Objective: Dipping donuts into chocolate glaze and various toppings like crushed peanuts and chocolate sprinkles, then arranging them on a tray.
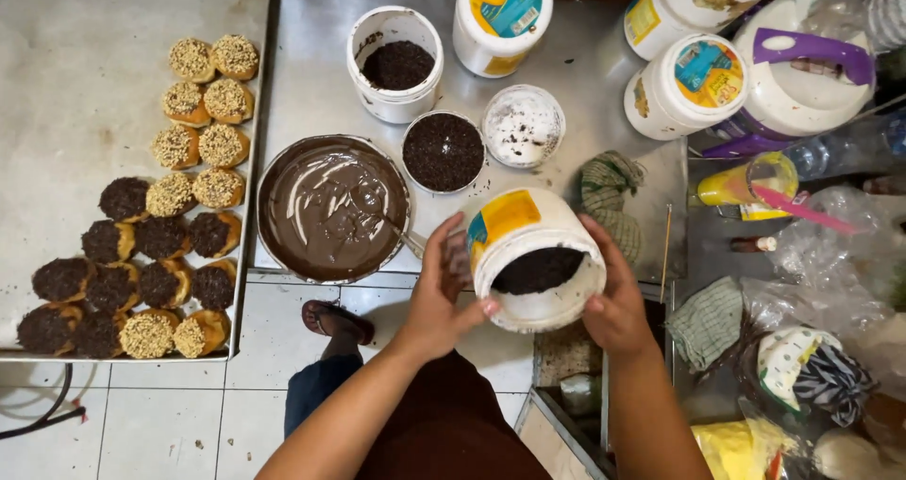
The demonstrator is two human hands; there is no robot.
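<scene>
Both my hands hold a white plastic tub with a yellow and blue label (528, 253), open, tilted toward me and part full of dark chocolate sprinkles. My left hand (442, 291) grips its left side and my right hand (615, 296) its right side. Just beyond it stand a small bowl of dark sprinkles (443, 151), a second open white tub of sprinkles (396, 55) and a loose white lid (524, 124). A round metal bowl of melted chocolate (332, 208) with a spoon in it sits to the left.
A metal tray (85, 112) on the left carries several doughnuts topped with dark sprinkles or chopped nuts. Closed white tubs (500, 13) stand at the back. A checked cloth (609, 192), bottles and plastic bags crowd the right side. My sandalled foot (335, 320) is on the tiled floor.
</scene>
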